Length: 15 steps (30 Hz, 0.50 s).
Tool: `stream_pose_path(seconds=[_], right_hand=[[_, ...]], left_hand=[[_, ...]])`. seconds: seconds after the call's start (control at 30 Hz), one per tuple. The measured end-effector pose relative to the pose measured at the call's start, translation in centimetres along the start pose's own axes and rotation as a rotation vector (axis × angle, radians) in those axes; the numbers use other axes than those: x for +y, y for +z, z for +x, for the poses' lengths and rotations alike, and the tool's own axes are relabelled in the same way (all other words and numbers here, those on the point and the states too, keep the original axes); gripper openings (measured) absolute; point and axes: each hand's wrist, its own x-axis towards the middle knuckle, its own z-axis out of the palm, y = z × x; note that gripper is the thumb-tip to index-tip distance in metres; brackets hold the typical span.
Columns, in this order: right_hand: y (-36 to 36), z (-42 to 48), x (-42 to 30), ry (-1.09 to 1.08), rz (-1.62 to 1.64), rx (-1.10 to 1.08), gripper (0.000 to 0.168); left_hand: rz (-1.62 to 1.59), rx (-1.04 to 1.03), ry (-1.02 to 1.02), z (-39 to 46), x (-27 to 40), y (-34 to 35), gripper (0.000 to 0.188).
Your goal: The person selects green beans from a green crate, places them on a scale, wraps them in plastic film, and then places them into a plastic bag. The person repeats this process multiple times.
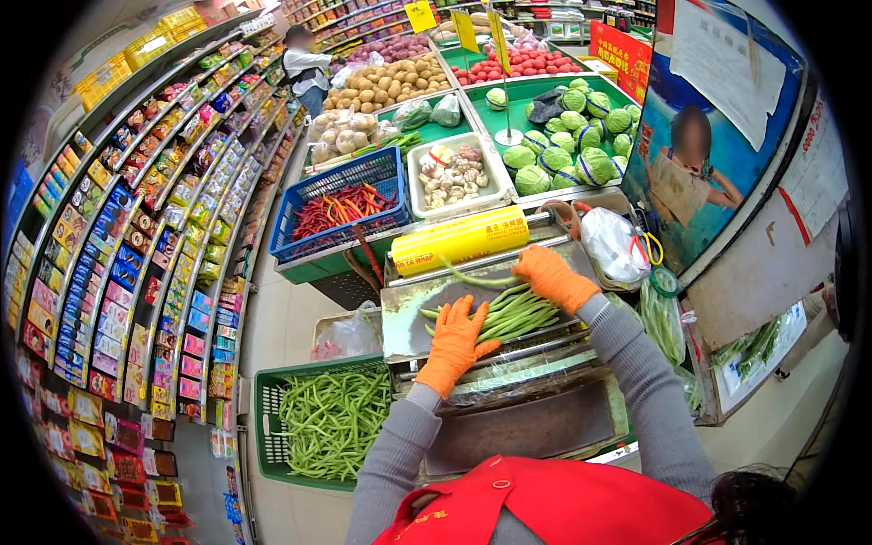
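My right hand, in an orange rubber glove, pinches one long green bean by its end, above the far edge of a bundle. That bundle of green beans lies side by side on the metal plate of a film-wrapping machine. My left hand, gloved the same way, rests against the bundle's left end with thumb and fingers spread; its palm side is hidden. A yellow roll of cling film is mounted behind the plate. Clear film stretches across the machine's near side.
A green plastic crate of loose green beans stands at left. Beyond the wrapper are a blue basket of red chillies, a white tray of garlic and cabbages. Plastic bags and scissors lie at right. Another person stands far off.
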Motion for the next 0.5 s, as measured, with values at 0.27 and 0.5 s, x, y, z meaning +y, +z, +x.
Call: stream_pose_path(seconds=[0.27, 0.5], right_hand=[[0.9, 1.8, 0.5, 0.226, 0.984, 0.167, 0.024], [3.5, 0.2, 3.0, 0.287, 0.644, 0.127, 0.031]], left_hand=[[-0.064, -0.105, 0.009, 0.8, -0.8, -0.1, 0.064], [0.026, 0.044, 0.039, 0.5, -0.4, 0.6, 0.064]])
